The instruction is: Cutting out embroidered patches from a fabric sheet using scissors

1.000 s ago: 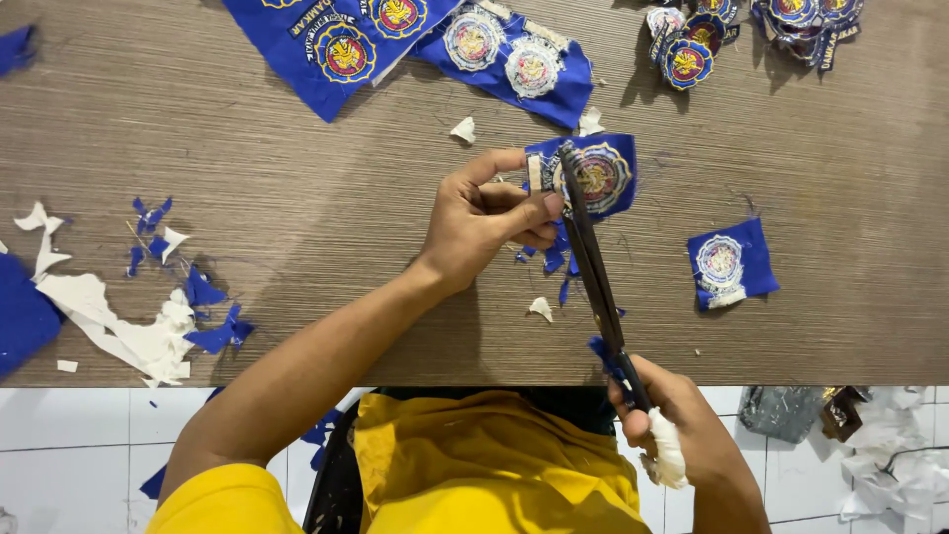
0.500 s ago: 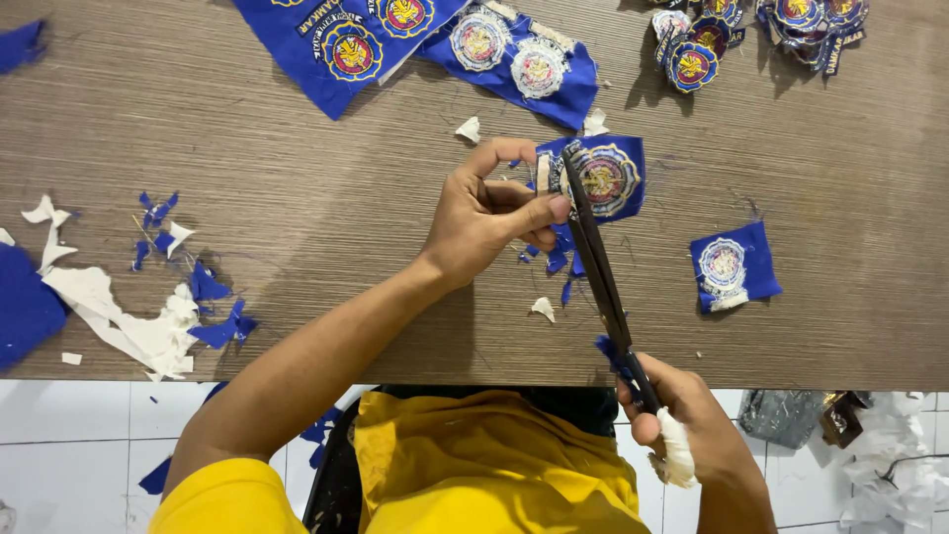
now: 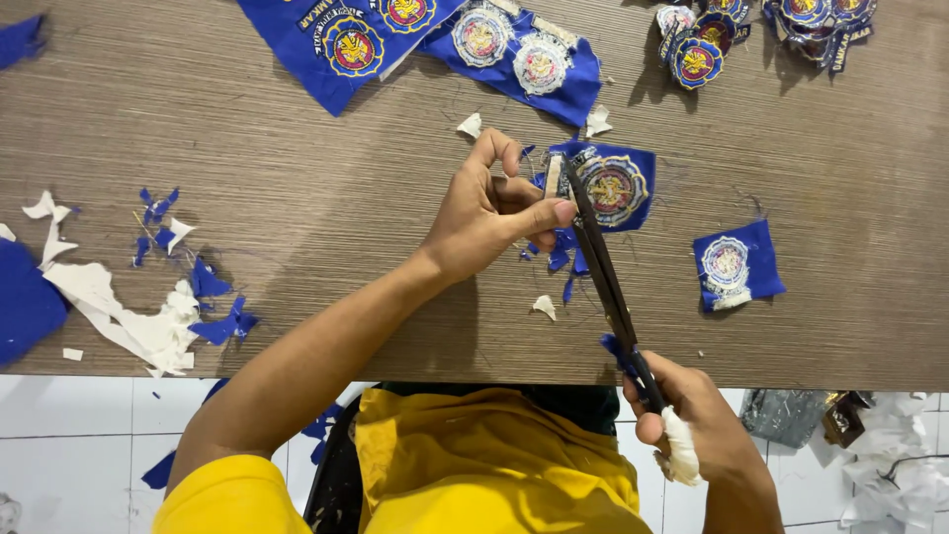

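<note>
My left hand (image 3: 494, 208) pinches the edge of a blue fabric patch (image 3: 615, 186) with a round embroidered emblem, held just above the wooden table (image 3: 297, 198). My right hand (image 3: 692, 425), near the table's front edge, grips the handles of long black scissors (image 3: 603, 277). The blades run up to the patch's left edge, right beside my left thumb. Small blue trimmings lie under the blades.
A cut blue patch (image 3: 736, 265) lies to the right. Uncut blue strips of emblems (image 3: 524, 44) lie at the back, finished round badges (image 3: 761, 30) at the back right. Blue and white scraps (image 3: 148, 307) are piled at the left. Below is white tiled floor.
Hands and scissors hold almost the same pose; the patch and blades have shifted very slightly.
</note>
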